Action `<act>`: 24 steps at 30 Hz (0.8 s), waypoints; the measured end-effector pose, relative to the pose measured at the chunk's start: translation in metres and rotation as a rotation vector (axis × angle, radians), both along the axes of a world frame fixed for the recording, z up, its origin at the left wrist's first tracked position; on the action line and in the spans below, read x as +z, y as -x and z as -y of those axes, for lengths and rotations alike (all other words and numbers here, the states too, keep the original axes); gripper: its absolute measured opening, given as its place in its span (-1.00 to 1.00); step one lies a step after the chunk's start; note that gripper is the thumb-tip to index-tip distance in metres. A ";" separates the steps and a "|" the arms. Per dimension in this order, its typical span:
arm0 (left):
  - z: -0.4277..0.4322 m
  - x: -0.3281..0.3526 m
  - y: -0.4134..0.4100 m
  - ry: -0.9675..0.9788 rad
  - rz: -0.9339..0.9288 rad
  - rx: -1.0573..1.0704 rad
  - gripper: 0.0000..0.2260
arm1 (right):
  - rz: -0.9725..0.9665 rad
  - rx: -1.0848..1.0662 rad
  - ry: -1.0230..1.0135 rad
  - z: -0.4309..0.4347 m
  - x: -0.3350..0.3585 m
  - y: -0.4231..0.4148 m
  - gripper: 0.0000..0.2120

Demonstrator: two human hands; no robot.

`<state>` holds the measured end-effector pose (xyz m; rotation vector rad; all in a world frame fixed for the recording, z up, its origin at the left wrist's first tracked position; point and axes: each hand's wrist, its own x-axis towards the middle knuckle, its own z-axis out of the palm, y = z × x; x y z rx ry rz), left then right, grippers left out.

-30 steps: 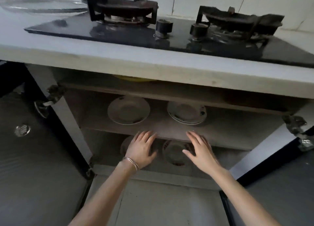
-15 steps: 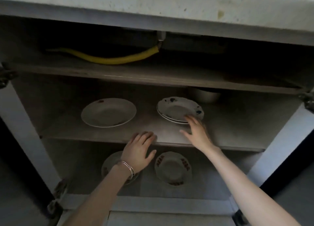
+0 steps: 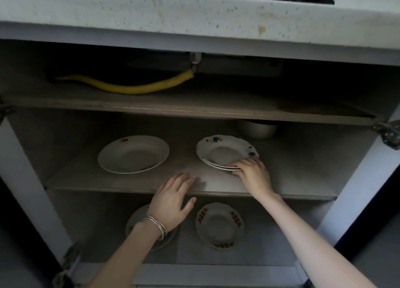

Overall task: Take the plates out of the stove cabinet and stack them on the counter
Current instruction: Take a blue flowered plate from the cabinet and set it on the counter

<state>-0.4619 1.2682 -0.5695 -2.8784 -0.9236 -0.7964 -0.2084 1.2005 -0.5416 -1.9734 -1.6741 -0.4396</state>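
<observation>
A pale speckled stone counter runs across the top, well above the middle shelf of the open grey-framed stove cabinet. Above that shelf, on the top shelf, a yellow ribbed hose curves leftwards from a metal fitting.

On the middle shelf, left of its centre, lies a plain round white plate with a small red mark. Right of its centre sits a stack of two scalloped white plates with blue flowers. At the back of the shelf, behind the stack, stands a dull metal bowl. Below the middle shelf, on the cabinet floor, lies a white plate with red patterned patches, and left of it another pale plate, partly covered by the left wrist.

The right hand reaches over the front edge of the middle shelf, forearm stretched out, fingers curled over the near rim of the stack and thumb tucked under it, so it grips the plates, which rest on the shelf. The left hand is spread flat, palm down, fingers straight and apart, holding nothing; its fingertips lie at the shelf's front edge, too blurred to tell whether they touch. Thin silver bangles circle the left wrist, below the shelf.
</observation>
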 end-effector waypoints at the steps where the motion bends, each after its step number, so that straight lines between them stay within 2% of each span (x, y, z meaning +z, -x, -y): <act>1: 0.001 0.001 0.000 0.004 0.006 0.001 -0.51 | -0.006 0.020 -0.003 0.008 0.000 0.001 -0.78; 8: 0.013 0.012 -0.016 0.030 0.058 -0.032 -0.46 | -0.021 0.106 -0.017 0.060 -0.004 0.001 -0.71; 11: 0.018 0.017 -0.027 0.057 0.076 -0.056 -0.43 | -0.029 0.125 -0.039 0.075 -0.009 -0.001 -0.74; 13: 0.020 0.017 -0.035 0.103 0.107 -0.056 -0.37 | -0.047 0.130 -0.060 0.077 -0.012 -0.002 -0.77; 15: 0.020 0.016 -0.043 0.147 0.136 -0.056 -0.29 | -0.091 0.130 -0.051 0.078 -0.011 -0.005 -0.71; 17: 0.019 0.016 -0.050 0.204 0.151 -0.054 -0.27 | -0.212 0.164 -0.032 0.081 -0.010 -0.008 -0.59; 19: 0.018 0.017 -0.055 0.270 0.161 -0.038 -0.28 | -0.357 0.188 -0.026 0.083 -0.006 -0.010 -0.58; 21: 0.015 0.020 -0.060 0.334 0.182 -0.016 -0.30 | -0.478 0.125 -0.015 0.082 -0.002 -0.012 -0.61; 24: 0.009 0.027 -0.070 0.472 0.222 -0.004 -0.44 | -0.696 -0.006 0.054 0.074 0.005 -0.016 -0.53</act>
